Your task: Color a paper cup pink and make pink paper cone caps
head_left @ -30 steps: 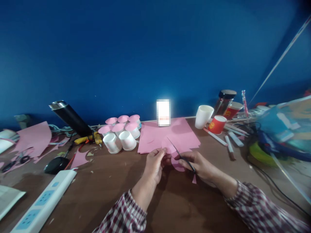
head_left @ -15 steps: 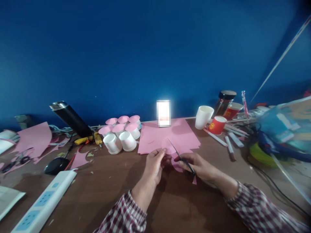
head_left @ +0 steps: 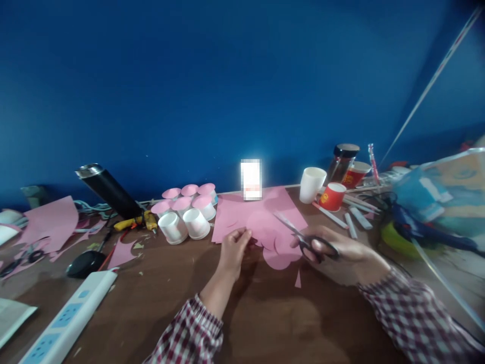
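My left hand (head_left: 233,253) is closed in a pinch on the edge of a pink paper disc (head_left: 259,221), whose outline blends into the pink sheets behind it. To its right, my right hand (head_left: 343,247) grips black-handled scissors (head_left: 300,235), fingers through the loops. Their blades point up and left over the paper, apart from the disc as far as I can see. Below the blades, overlapping pink rounds (head_left: 279,259) lie on the table, and a thin pink triangular scrap (head_left: 298,279) rests nearer to me. Stacked pink sheets (head_left: 227,215) lie beyond my hands.
White paper cups (head_left: 173,228), several topped with pink discs, stand left of the sheets. Farther left are a black flask (head_left: 109,189), a glue gun (head_left: 131,222) and a power strip (head_left: 68,321). At right stand a white cup (head_left: 312,185), a red cup (head_left: 332,197) and markers (head_left: 333,217).
My right hand has moved right with the scissors, drawing them away from the paper in my left hand. The triangular scrap near the scissors now lies by itself. The view shifted slightly.
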Motion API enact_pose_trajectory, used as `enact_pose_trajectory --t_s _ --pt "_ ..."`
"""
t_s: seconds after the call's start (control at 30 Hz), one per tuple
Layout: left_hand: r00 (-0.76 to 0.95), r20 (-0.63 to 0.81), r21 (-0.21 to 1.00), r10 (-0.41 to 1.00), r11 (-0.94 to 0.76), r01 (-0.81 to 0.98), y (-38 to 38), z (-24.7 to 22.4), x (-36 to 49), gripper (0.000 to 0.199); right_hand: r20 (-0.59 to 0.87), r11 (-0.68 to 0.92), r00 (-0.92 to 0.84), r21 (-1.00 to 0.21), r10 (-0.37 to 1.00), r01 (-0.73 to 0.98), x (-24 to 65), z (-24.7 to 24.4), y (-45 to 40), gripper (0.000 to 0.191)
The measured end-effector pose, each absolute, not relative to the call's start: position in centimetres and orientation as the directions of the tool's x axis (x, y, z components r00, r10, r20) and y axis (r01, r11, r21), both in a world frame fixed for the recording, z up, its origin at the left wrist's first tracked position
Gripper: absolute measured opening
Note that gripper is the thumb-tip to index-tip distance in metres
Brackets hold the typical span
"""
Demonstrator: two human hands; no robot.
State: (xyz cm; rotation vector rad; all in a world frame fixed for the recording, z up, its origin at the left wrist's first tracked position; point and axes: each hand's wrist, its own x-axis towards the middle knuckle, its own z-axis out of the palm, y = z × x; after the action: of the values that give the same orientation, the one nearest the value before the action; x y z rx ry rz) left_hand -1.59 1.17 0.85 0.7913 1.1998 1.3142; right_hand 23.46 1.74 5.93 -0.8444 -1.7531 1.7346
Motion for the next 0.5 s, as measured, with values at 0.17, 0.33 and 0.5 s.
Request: enact_pose_trajectory --t_s 0.17,0.33,0.5 --pt "-0.112 0.164 0.912 0.98 -0.108 0.396 2.0 0.6 -2.5 0.039 -0.028 -0.116 -0.548 -0.985 0.836 -0.127 21.6 4.4 1.3 0.053" --pt "-0.083 0.35 0.56 0.933 -0.137 0.817 5.2 0.0 -5.6 0.038 -0.073 -0.127 -0.434 -0.987 0.898 -0.096 20.7 3.3 1.3 0.054" --pt "-0.089 0.207 0.345 0.974 0.013 0.938 7.1 0.1 -6.3 0.031 -0.049 -0.106 -0.505 -0.991 0.862 -0.085 20.8 2.4 1.9 0.053"
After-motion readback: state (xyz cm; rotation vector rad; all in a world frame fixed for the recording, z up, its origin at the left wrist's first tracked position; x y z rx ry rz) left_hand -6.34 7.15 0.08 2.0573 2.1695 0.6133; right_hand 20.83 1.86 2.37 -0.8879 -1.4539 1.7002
